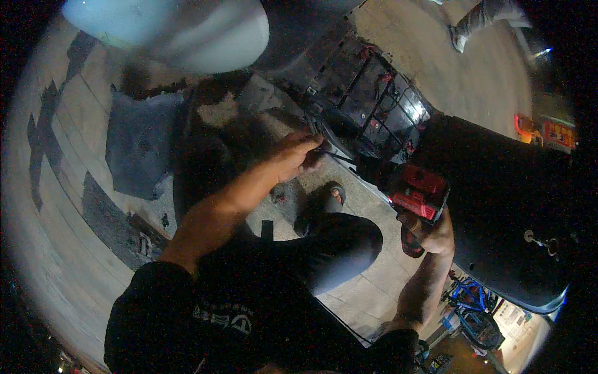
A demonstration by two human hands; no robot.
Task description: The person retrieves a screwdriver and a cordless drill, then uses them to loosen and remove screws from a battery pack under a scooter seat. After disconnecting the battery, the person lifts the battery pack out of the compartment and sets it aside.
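Note:
My right hand [433, 234] is wrapped round the handle of a red and black cordless drill [418, 190]. From the drill's dark chuck a long thin bit [339, 157] points left. At the bit's tip my left hand [298, 156] is closed, thumb and fingers pinched together; what they hold is too dark to make out. Just beyond the bit lies an open frame [377, 103] of a vehicle, with black bars, red cables and a shiny patch. A pale edge strip [349, 163] runs along its near side, partly behind the bit.
A black rounded body part [498, 206] stretches to the right of the drill. At the upper left is a glossy pale-blue panel [212, 34], with a dark grey piece [140, 143] below it. Someone's leg and shoe [460, 38] show at the top right. A blue-framed vehicle [473, 299] stands lower right.

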